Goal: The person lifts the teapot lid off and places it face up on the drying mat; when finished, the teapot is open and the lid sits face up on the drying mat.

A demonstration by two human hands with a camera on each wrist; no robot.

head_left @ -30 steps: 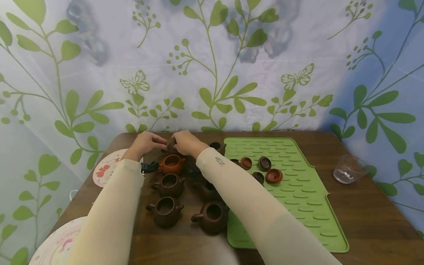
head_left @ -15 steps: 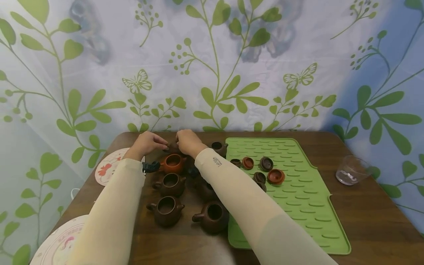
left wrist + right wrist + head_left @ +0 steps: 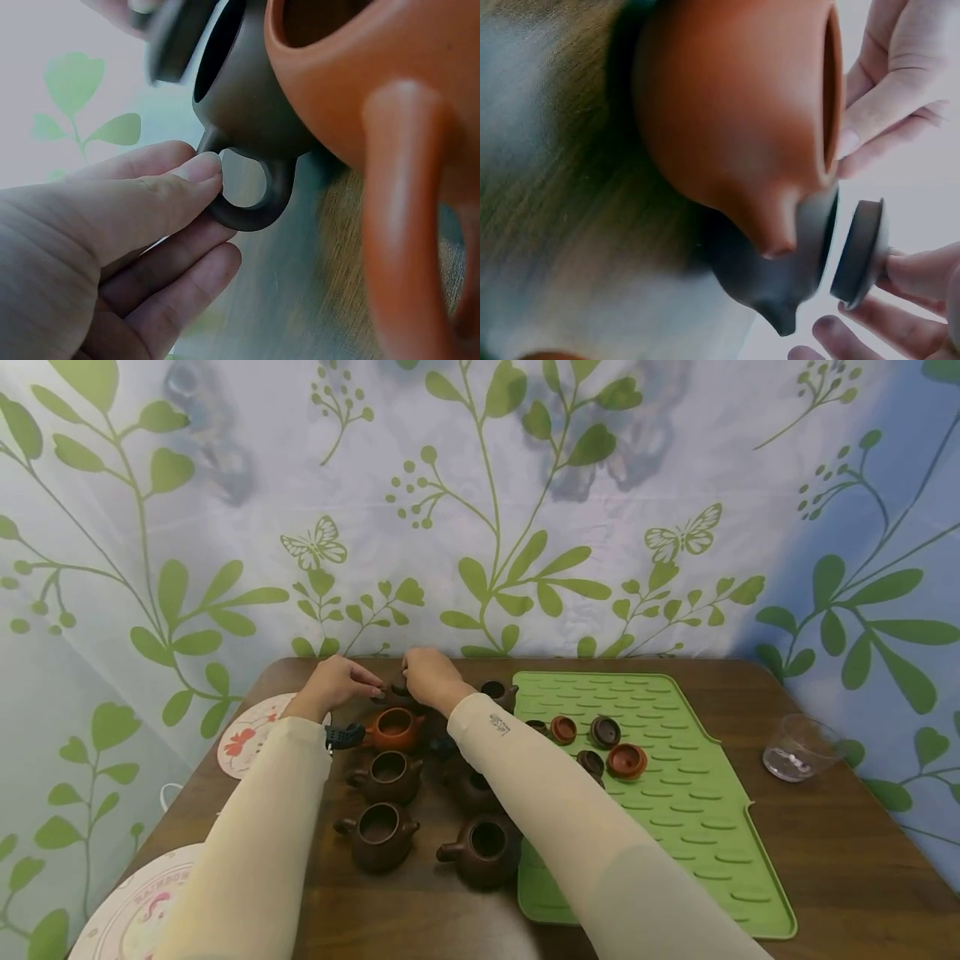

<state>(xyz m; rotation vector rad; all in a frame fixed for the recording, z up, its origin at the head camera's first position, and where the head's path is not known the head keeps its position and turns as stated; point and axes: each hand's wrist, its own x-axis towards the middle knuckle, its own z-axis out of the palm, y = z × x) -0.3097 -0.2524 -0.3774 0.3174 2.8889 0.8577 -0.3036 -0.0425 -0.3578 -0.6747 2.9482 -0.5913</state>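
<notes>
At the back left of the table, my left hand (image 3: 335, 681) pinches the ring handle (image 3: 276, 206) of a dark brown teapot (image 3: 255, 101) between thumb and forefinger. The fingers of my right hand (image 3: 922, 289) hold a dark teapot lid (image 3: 861, 251) by its knob. The lid is apart from that teapot's opening, just above it, with a narrow gap between. An orange teapot (image 3: 396, 729), lidless, stands right in front of the dark one. Its body covers part of the dark teapot in the right wrist view.
Several lidless brown teapots (image 3: 380, 837) stand in rows nearer the front. To their right, loose lids (image 3: 626, 761) lie on a green drying mat (image 3: 697, 843). A clear cup (image 3: 795, 760) stands far right, and round patterned mats (image 3: 238, 745) lie left.
My right hand has shifted slightly up and to the right, and more of the dark teapot shows between my hands. My left hand stays at the handle. The head view has shifted a little.
</notes>
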